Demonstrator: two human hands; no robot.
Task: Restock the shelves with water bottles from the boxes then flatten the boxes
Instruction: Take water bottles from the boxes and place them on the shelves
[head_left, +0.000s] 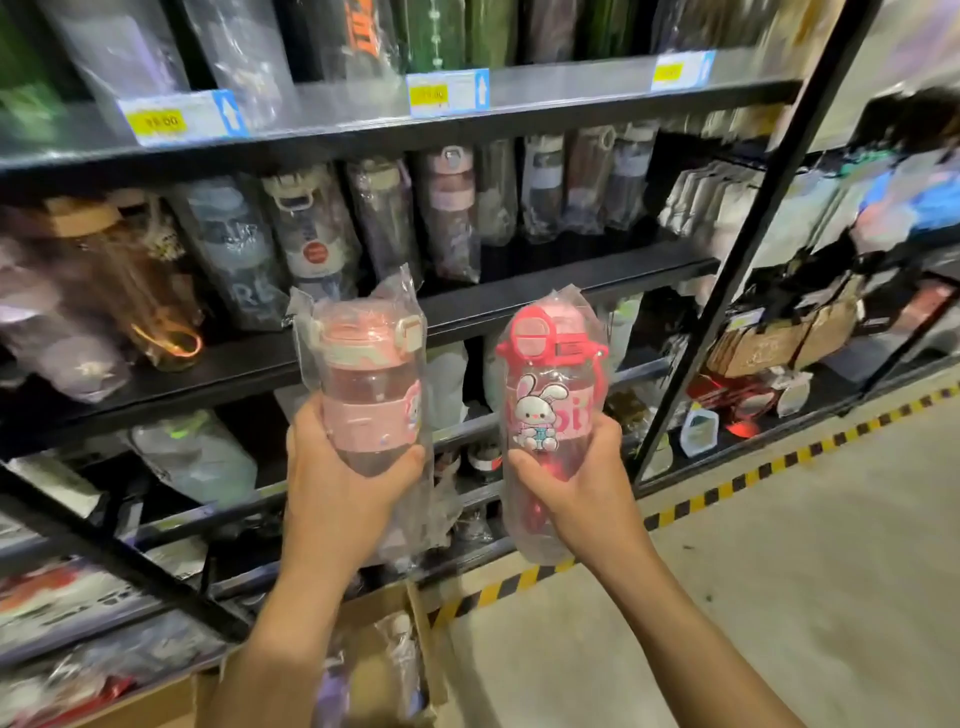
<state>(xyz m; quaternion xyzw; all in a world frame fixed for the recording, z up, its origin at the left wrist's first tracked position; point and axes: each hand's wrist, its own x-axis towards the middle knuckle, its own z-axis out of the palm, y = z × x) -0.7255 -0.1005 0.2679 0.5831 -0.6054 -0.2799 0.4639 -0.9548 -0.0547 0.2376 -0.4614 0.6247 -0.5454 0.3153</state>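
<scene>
1. The box (375, 609) at 6 o'clock stands open and holds bagged bottles; their number cannot be told.
2. Two bottles are held up at centre, in front of the shelves (519, 291), each in a clear bag. The left hand (343, 483) grips the pink bottle (371, 395) low down, and the right hand (576, 483) grips the red bottle (550, 400).
3. Three price tags (448, 92) line the top shelf edge at 12 o'clock.
4. Striped tape (727, 488) runs along the foot of the shelves; bare floor (779, 571) lies at 4 o'clock.
</scene>
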